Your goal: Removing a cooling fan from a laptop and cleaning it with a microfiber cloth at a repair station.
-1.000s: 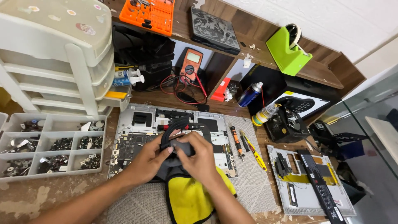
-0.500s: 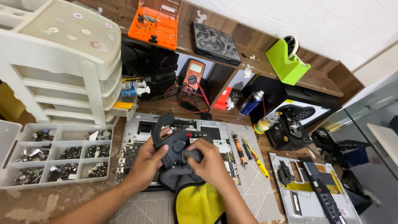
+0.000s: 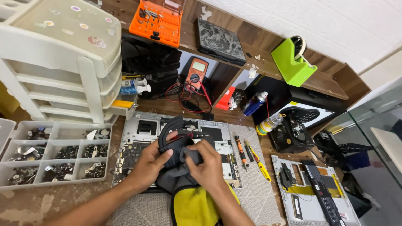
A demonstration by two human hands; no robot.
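Over the opened laptop chassis [image 3: 138,144] near the bench's front edge, left hand [image 3: 148,165] and right hand [image 3: 209,169] both grip a small black fan part [image 3: 180,148], probably light, rigid and fragile, best held by its rim.

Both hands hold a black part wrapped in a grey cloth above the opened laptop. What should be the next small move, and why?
Probably keep rubbing the black part with the grey cloth: the left hand cradles it, the right hand presses cloth on it, and it hangs over the opened laptop, not seated there.
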